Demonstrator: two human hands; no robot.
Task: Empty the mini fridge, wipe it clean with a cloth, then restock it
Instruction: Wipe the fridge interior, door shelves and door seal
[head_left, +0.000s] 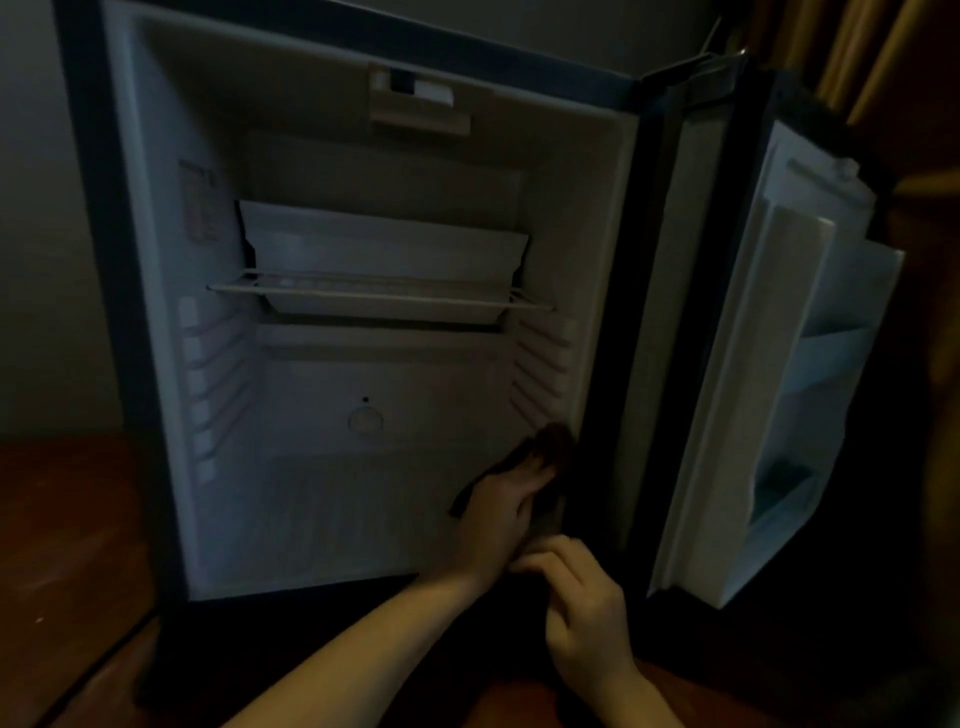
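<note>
The mini fridge (171, 260) stands open, and I see no food or drinks inside. A dark cloth (557, 440) lies in the front right corner of the fridge floor (322, 525), against the right wall. My left hand (501, 506) reaches in and presses on the cloth with straight fingers. My right hand (582, 597) is at the fridge's front edge, its fingers curled round the near end of the cloth. The light is dim and the cloth's edges are hard to make out.
A wire shelf (374, 295) spans the middle of the fridge, with a white box (384, 244) behind it. The door (769, 395) hangs open to the right, its pockets bare. A reddish wooden surface (67, 545) lies at the left.
</note>
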